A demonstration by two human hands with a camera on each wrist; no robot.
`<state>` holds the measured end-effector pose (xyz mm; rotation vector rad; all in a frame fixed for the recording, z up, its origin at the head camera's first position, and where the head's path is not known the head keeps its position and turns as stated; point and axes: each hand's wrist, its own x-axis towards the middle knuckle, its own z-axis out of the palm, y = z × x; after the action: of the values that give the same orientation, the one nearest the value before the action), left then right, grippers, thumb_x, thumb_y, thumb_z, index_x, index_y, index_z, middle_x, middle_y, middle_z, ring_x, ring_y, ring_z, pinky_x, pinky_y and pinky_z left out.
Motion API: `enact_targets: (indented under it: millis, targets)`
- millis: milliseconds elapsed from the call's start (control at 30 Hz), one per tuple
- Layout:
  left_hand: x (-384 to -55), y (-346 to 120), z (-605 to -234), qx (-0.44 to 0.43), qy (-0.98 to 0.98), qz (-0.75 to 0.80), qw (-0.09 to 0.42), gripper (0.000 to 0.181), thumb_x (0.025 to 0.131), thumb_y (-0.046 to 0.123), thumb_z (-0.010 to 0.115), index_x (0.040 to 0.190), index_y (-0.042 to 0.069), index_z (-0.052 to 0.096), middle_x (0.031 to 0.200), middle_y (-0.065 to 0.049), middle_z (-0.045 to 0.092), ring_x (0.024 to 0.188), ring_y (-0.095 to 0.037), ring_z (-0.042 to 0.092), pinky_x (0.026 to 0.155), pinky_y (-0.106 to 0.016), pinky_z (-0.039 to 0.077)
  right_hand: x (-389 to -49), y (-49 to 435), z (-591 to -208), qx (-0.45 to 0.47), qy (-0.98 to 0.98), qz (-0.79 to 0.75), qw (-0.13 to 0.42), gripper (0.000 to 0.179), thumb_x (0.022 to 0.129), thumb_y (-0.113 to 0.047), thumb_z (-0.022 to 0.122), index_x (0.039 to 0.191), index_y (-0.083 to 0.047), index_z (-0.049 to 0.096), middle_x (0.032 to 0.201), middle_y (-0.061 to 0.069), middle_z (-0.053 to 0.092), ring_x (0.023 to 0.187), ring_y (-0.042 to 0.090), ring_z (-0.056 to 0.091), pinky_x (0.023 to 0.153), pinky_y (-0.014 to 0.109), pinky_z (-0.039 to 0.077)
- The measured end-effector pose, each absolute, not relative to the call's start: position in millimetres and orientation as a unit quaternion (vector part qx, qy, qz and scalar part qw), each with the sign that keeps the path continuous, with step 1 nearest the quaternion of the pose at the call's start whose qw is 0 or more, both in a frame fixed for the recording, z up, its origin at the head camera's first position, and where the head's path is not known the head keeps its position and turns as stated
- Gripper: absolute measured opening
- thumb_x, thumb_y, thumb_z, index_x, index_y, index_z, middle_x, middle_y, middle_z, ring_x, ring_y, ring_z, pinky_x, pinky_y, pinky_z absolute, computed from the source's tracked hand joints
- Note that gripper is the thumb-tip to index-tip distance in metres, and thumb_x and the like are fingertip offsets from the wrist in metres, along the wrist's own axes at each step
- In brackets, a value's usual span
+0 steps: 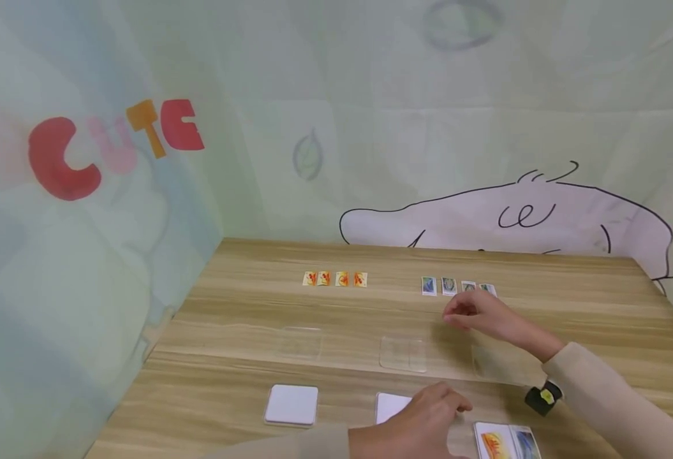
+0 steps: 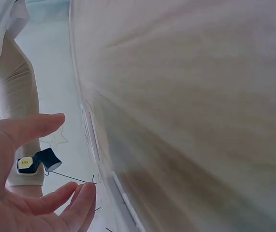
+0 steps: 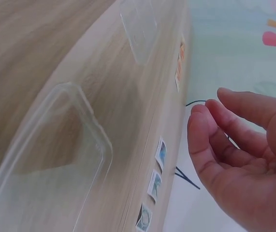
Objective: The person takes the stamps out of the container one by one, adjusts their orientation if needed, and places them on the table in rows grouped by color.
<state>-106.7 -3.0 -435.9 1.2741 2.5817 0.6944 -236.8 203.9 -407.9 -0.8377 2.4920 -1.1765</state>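
Observation:
My right hand [image 1: 482, 312] hovers over the table just in front of a row of small blue-green picture cards [image 1: 429, 285]. Its fingers are loosely curled, with nothing between thumb and fingertips in the right wrist view. Lower down, my left hand [image 1: 422, 424] reaches over a white square card [image 1: 390, 406] and partly covers it. The left thumb and fingers [image 2: 82, 203] stand well apart and hold nothing. Right of that hand lies a white square [image 1: 507, 441] bearing an orange picture and a blue one, cut off by the frame's bottom edge.
Several small orange picture cards [image 1: 342, 278] lie at the back of the wooden table [image 1: 227, 306]. Across the middle sit clear plastic covers [image 1: 403, 354], one beneath my right forearm. Another white square [image 1: 292, 405] lies front left. Printed cloth walls [image 1: 313, 95] enclose the table.

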Motion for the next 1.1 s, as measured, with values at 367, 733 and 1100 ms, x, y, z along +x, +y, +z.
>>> enact_targets:
  millis: [367,733,1100]
  targets:
    - [-104.4,4.8,-432.4,0.428,0.872,0.220,0.090,0.061,0.080,0.044,0.082,0.126,0.009,0.062,0.108,0.007,0.054,0.098,0.000,0.046,0.087,-0.015,0.039,-217.9,230.0,-407.7,-0.290,0.848,-0.422,0.139,0.013,0.098,-0.008,0.062,0.099,0.004,0.067,0.072,-0.001,0.056,0.064,0.015,0.054,0.057,0.024,0.044]
    - [-104.6,12.2,-433.0,0.433,0.878,0.187,0.083,0.065,0.079,0.049,0.082,0.127,0.009,0.061,0.111,0.006,0.055,0.102,-0.001,0.047,0.090,-0.014,0.039,-204.5,258.3,-414.9,-0.327,0.823,-0.445,0.132,0.008,0.097,0.002,0.059,0.098,0.006,0.066,0.079,0.004,0.061,0.062,0.012,0.055,0.054,0.029,0.048]
    - [-105.2,21.3,-430.4,0.422,0.884,0.173,0.106,0.072,0.078,0.054,0.080,0.131,0.009,0.059,0.111,0.007,0.054,0.102,0.000,0.045,0.089,-0.014,0.039,-186.6,284.5,-419.6,-0.322,0.817,-0.450,0.164,0.009,0.096,-0.001,0.061,0.100,0.005,0.067,0.078,0.006,0.065,0.065,0.010,0.057,0.055,0.029,0.050]
